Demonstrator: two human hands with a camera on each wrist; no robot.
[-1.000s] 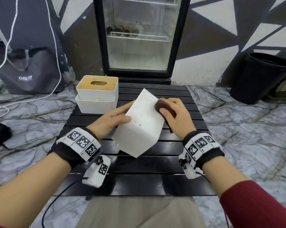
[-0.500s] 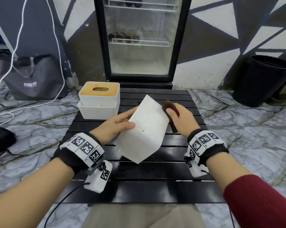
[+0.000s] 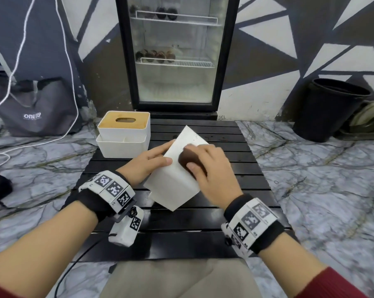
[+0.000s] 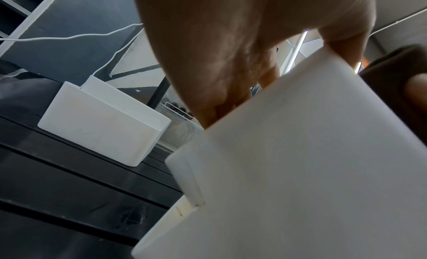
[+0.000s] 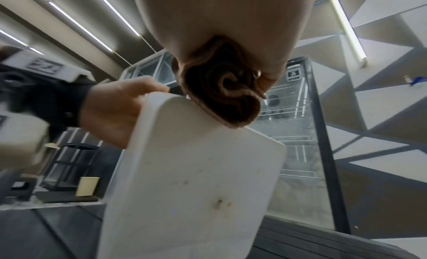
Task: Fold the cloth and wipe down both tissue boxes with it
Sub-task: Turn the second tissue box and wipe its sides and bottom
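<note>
A plain white tissue box (image 3: 173,179) is tilted over the black slatted table (image 3: 246,168), underside up. My left hand (image 3: 151,160) grips its left side, thumb on the upturned face. My right hand (image 3: 207,168) holds a folded brown cloth (image 3: 188,159) and presses it on that face. The left wrist view shows this box (image 4: 300,171) close up with the cloth (image 4: 388,84) at the right edge. In the right wrist view the cloth (image 5: 221,94) sits rolled under my palm on the speckled box (image 5: 196,180). A second white tissue box (image 3: 123,134) with a wooden lid stands at the table's back left.
A glass-door fridge (image 3: 175,54) stands behind the table. A grey bag (image 3: 35,106) and white cables (image 3: 20,52) lie to the left, a black bin (image 3: 328,108) to the right. Marble floor surrounds the table.
My right hand has brought the cloth from the box's right edge onto its upturned face, moving left and toward me. The left hand keeps its grip.
</note>
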